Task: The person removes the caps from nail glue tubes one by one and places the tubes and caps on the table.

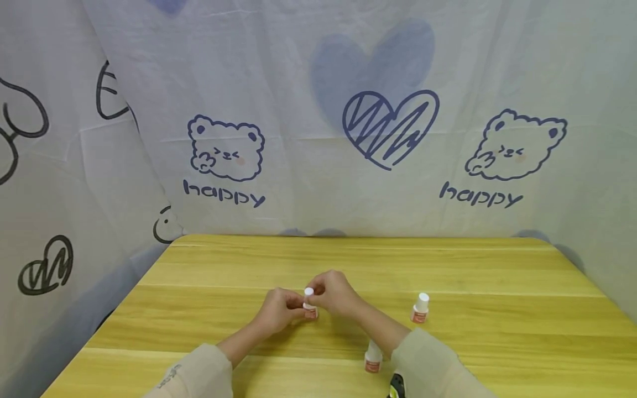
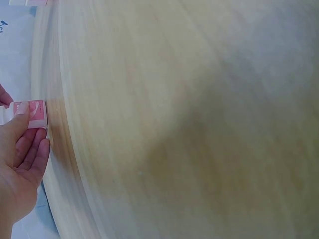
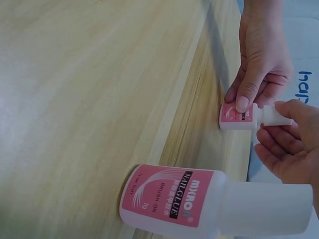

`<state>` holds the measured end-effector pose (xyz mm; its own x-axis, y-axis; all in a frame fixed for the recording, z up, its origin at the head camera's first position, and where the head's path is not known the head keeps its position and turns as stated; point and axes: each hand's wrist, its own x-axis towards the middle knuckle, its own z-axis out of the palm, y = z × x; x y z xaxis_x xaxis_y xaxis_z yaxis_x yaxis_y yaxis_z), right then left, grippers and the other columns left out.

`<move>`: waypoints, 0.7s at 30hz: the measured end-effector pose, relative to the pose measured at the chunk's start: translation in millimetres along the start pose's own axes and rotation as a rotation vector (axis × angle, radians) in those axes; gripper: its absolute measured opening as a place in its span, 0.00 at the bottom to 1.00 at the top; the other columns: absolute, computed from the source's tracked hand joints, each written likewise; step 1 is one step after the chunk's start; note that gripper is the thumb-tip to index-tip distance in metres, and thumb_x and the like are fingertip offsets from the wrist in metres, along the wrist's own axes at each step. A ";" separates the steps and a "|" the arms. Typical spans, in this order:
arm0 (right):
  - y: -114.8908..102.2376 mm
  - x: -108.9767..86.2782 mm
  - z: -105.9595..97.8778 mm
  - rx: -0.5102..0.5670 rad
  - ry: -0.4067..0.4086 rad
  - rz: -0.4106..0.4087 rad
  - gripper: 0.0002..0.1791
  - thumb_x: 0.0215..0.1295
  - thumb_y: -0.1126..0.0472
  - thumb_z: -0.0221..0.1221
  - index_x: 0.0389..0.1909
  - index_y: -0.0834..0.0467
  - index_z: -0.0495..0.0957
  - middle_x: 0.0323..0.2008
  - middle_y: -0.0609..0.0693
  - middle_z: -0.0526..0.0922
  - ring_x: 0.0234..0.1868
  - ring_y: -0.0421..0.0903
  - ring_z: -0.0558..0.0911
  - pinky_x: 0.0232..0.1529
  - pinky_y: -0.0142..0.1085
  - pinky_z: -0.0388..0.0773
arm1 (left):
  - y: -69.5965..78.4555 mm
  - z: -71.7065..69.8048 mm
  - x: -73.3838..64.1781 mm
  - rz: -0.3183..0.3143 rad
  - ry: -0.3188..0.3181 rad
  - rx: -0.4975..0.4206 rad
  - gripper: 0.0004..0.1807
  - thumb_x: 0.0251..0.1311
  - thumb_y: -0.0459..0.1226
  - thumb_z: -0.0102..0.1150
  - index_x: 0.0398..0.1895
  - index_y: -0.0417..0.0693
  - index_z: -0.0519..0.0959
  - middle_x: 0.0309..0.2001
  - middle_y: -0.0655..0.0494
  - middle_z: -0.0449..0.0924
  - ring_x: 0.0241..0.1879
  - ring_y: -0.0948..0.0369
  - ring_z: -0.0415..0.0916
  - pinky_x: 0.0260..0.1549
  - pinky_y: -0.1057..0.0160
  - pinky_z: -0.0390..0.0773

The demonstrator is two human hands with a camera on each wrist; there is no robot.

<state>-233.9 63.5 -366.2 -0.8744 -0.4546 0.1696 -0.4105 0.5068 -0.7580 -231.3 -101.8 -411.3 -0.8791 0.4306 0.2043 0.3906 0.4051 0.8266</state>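
Observation:
Between both hands is a small white nail glue bottle with a pink label and a white cap. My left hand grips its body between thumb and fingers, the thumb lying over the label. From the other side my right hand pinches the cap. In the right wrist view a short stretch of neck shows between cap and body. The bottle also appears at the left edge of the left wrist view, where its cap is mostly out of sight.
A second nail glue bottle stands close beside my right sleeve, partly covered by the forearm. Another capped bottle stands farther right on the wooden table. A printed white cloth hangs behind the table's far edge.

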 end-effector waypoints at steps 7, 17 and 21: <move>1.1 0.5 -1.8 0.005 -0.030 -0.012 0.04 0.56 0.71 0.61 0.32 0.68 0.82 0.28 0.55 0.85 0.28 0.37 0.78 0.28 0.25 0.74 | -0.1 0.0 0.1 -0.008 -0.004 -0.015 0.08 0.53 0.31 0.63 0.33 0.33 0.84 0.30 0.41 0.85 0.33 0.52 0.84 0.31 0.70 0.82; 3.3 0.5 1.8 0.014 0.020 0.001 0.06 0.54 0.69 0.63 0.32 0.68 0.82 0.29 0.56 0.85 0.30 0.41 0.81 0.30 0.27 0.77 | 1.7 -0.6 -0.5 -0.008 -0.024 -0.106 0.08 0.54 0.27 0.61 0.35 0.29 0.82 0.32 0.37 0.84 0.33 0.49 0.84 0.31 0.67 0.82; 3.0 0.3 2.2 0.016 0.045 0.025 0.04 0.54 0.68 0.64 0.28 0.66 0.83 0.26 0.55 0.85 0.26 0.38 0.78 0.26 0.25 0.74 | 1.0 -0.2 0.0 -0.006 -0.026 -0.115 0.08 0.54 0.27 0.60 0.36 0.28 0.82 0.32 0.37 0.84 0.33 0.49 0.84 0.32 0.67 0.82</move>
<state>-234.8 63.2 -369.7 -0.8953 -0.4085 0.1778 -0.3841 0.5056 -0.7725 -231.0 -101.6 -410.4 -0.8736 0.4494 0.1867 0.3497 0.3131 0.8830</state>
